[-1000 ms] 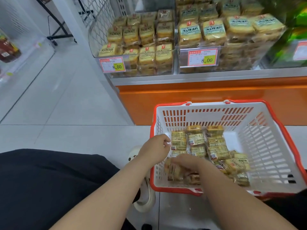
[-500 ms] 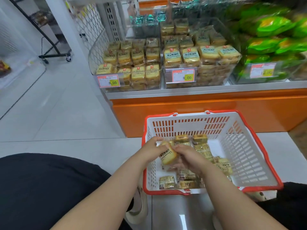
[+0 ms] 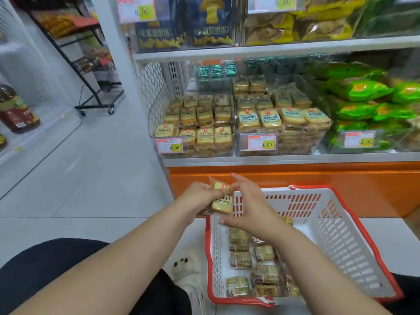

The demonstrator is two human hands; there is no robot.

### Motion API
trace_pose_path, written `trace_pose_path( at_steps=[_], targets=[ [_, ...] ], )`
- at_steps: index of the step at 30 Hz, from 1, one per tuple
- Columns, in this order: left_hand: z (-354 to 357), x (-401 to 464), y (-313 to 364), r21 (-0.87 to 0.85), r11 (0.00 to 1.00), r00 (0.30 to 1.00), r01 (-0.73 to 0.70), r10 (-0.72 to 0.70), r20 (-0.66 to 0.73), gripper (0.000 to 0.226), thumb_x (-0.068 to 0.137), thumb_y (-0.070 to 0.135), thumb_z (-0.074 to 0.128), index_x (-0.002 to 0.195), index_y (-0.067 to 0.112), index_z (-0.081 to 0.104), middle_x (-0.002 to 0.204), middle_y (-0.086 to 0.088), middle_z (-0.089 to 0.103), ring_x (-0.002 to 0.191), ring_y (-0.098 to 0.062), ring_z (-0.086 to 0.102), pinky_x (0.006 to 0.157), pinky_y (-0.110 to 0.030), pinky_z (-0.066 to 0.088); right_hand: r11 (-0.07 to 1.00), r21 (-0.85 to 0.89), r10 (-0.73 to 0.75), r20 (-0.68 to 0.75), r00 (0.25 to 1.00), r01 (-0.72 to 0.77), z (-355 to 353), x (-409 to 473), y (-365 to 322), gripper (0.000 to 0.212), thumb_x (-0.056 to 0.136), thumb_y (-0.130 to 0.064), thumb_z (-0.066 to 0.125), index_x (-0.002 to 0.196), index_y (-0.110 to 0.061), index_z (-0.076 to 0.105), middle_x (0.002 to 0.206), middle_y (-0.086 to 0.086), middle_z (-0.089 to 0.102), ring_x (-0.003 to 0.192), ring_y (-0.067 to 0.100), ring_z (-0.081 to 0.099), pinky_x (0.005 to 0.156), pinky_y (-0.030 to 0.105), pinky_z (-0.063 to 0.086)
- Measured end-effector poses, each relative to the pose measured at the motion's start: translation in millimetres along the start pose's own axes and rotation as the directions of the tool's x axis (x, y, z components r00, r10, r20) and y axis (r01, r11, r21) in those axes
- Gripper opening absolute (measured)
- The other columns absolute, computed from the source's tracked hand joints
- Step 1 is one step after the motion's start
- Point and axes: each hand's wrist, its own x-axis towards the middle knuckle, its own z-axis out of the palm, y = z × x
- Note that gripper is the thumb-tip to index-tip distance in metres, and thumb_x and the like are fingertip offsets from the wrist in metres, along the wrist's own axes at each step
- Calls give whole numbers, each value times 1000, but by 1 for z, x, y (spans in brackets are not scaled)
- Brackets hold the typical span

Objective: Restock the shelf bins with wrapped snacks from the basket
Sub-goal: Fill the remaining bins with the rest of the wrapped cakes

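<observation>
Above the basket (image 3: 336, 223), left hand (image 3: 200, 194) and right hand (image 3: 247, 205) pinch one wrapped snack (image 3: 221, 202) between them.

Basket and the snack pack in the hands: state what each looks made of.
Basket: looks like moulded rigid plastic, white slotted walls with a red rim, matte.
Snack pack, held between left hand and right hand: seemingly clear glossy plastic film, since its contents show through it.

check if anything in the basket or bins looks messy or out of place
Nothing looks damaged or spilled. The snacks in the basket lie loose and jumbled at mixed angles, unlike the neat rows in the two bins. One snack is held between the left hand and right hand, above the basket's rim.
</observation>
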Motion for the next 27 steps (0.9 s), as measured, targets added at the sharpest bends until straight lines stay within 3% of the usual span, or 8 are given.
trace_pose_path(
  at_steps=[6,11,14,16,18,23,25,27],
  targets=[
    [-34,1,19,0,998,996,-59,59,64,13,89,21,71,81,11,69,73,-5,72,64,-15,69,72,-33,59,972,-204,-130,-34,991,120,0,35,-20,61,74,-42,78,118,-28,38,131,-9,41,118,14,43,97,32,42],
    [-53,9,35,57,993,995,-101,99,32,31,98,42,54,91,16,70,86,-4,75,74,-17,71,76,-31,57,992,-92,-87,35,996,90,-14,65,-38,51,80,-27,74,111,-30,34,116,-6,39,90,10,57,71,35,52],
    [-68,21,52,146,965,961,-218,239,-137,40,105,39,36,107,14,67,105,-3,70,93,-22,66,84,-35,51,998,13,-58,-8,998,58,-33,95,-50,49,81,-15,73,111,-27,36,118,-2,38,86,4,55,70,21,51],
    [-87,30,56,512,812,828,-281,475,-298,29,103,26,36,115,19,61,115,-5,61,108,-24,55,94,-39,44,998,53,-37,-80,996,41,-48,120,-60,50,82,-12,73,113,-26,35,122,-1,38,89,4,55,64,14,49],
    [-106,36,52,811,558,714,-174,639,-286,37,99,20,40,134,19,49,133,-5,51,123,-25,43,101,-39,36,998,44,-29,-125,992,35,-56,149,-72,51,82,-10,73,114,-25,36,126,0,33,95,11,55,65,12,49],
    [-116,52,31,943,330,751,-37,632,-192,65,93,29,50,150,14,23,155,-3,27,142,-24,22,115,-36,18,999,-30,-13,-58,998,11,-57,215,-89,55,83,-15,75,127,-24,44,130,-1,31,102,14,46,72,2,43],
    [-119,53,28,948,314,732,-50,658,-179,66,92,25,51,151,14,23,155,-3,27,143,-24,21,115,-36,17,992,-124,7,38,999,-3,-53,230,-87,54,82,-20,76,128,-29,48,139,4,34,105,17,48,92,20,43],
    [-120,53,26,948,311,720,-63,672,-173,67,92,23,52,151,14,24,155,-4,29,143,-24,23,115,-37,18,977,-214,42,144,989,-10,-49,238,-86,52,84,-19,73,129,-29,51,144,4,38,119,21,48,98,29,38]
  ],
)
